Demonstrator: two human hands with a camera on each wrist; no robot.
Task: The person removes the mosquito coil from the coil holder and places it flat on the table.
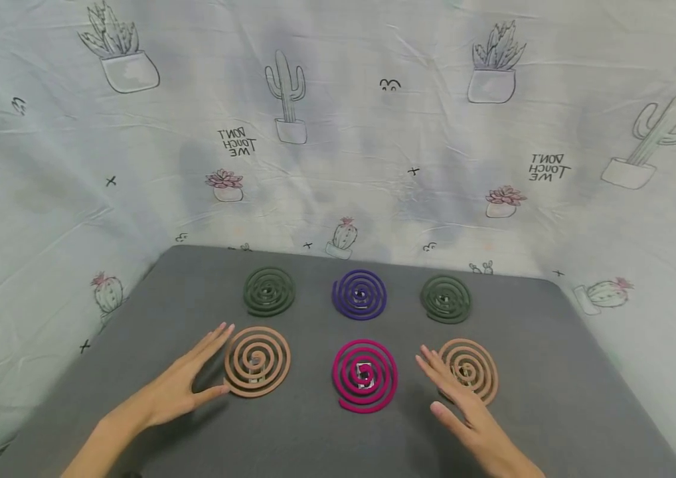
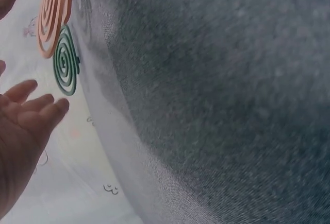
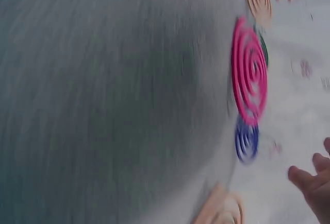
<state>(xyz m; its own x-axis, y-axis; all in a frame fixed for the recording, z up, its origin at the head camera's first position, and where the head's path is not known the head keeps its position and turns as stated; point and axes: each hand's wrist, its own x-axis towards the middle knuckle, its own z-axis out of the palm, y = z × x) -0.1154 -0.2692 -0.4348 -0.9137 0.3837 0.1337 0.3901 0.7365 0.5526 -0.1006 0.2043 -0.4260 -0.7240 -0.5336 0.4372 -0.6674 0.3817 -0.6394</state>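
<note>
Spiral mosquito coils lie in two rows on a grey table (image 1: 314, 438). In the near row are a left tan coil (image 1: 258, 356), a pink coil (image 1: 366, 374) in the middle and a right tan coil (image 1: 467, 369). My left hand (image 1: 173, 388) is spread at the left tan coil's left edge, its thumb close to the rim; contact is unclear. From the front, my right hand (image 1: 469, 415) reaches with straight fingers and partly covers the right tan coil's left side. Neither hand grips anything. In the right wrist view the pink coil (image 3: 252, 72) stands out, blurred.
Behind lie a left green coil (image 1: 269, 291), a blue coil (image 1: 360, 294) and a right green coil (image 1: 445, 299). Small metallic pieces show under the coils. A white cloth (image 1: 350, 159) printed with potted cacti hangs behind the table and along both sides.
</note>
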